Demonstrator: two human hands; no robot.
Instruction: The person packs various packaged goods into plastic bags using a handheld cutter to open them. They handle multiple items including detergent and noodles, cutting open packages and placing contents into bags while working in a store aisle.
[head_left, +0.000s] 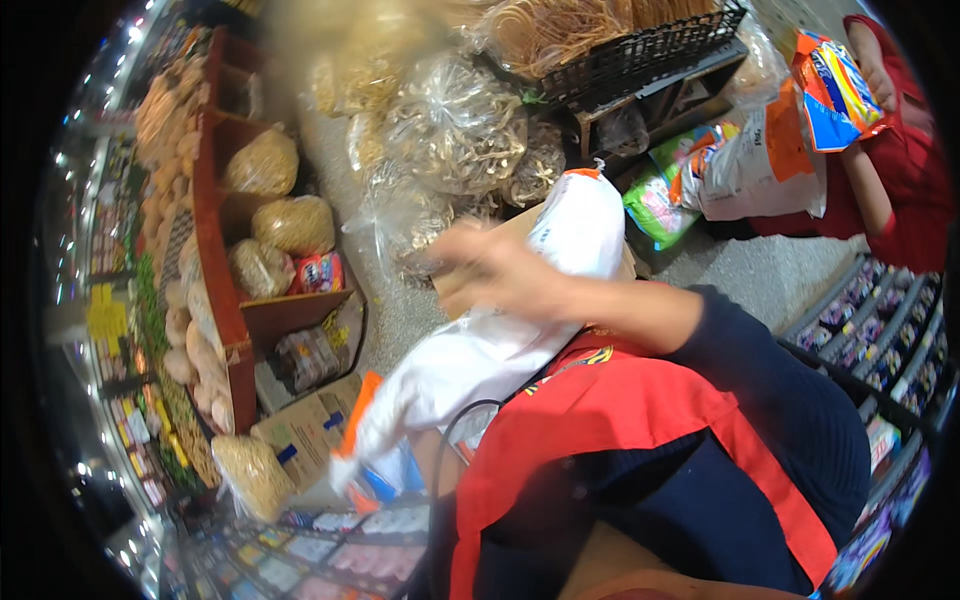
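A long white sack [470, 365] with orange ends lies slantwise in front of my body, against my red apron. My right arm reaches leftward across it. My right hand [495, 275] is over the sack's middle, smeared by motion. Whether its fingers grip or only touch the sack does not show. My left hand cannot be made out. Under the sack's upper part is a piece of brown cardboard [515, 222]. Near its lower orange end lies a blue and white packet [397, 472].
Left stands a red-brown shelf [222, 215] with bagged goods and piled produce. Clear bags of dried goods [455, 125] lie ahead, beside a black crate [640, 50]. At right, a person in red [905, 170] holds an orange-blue bag [835, 95] near a white sack [755, 165]. Racks stand lower right.
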